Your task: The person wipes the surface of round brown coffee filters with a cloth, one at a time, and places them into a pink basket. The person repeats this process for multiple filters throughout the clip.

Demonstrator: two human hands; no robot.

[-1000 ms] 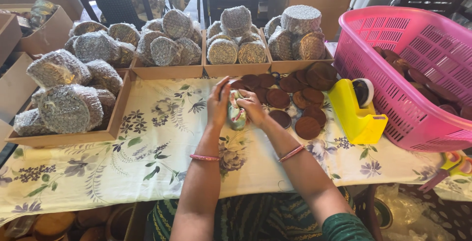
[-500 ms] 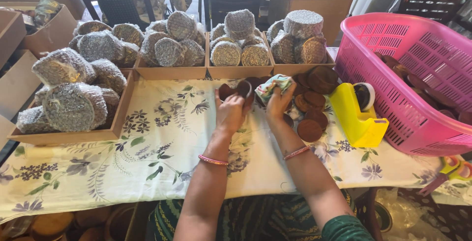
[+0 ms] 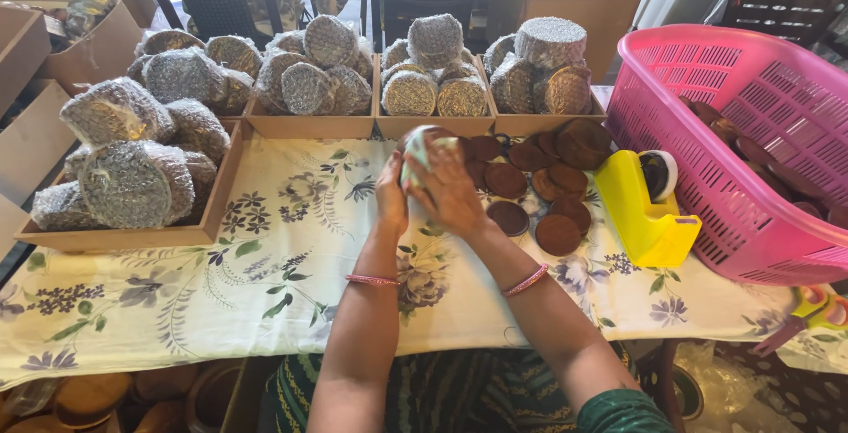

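Both hands close around a wrapped round piece [image 3: 422, 152] near the tabletop's [image 3: 265, 292] far edge: left hand [image 3: 391, 196] beneath, right hand [image 3: 450, 187] hiding most of it.

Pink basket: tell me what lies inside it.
Inside the pink basket lie several dark brown discs along the bottom and far side. Its near wall hides the rest of the floor, so the full count cannot be told.

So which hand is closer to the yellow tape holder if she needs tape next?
Probably the right hand. The yellow tape holder stands on the table on its side, past the brown discs. The left hand sits farther away, and both hands grip the wrapped bundle.
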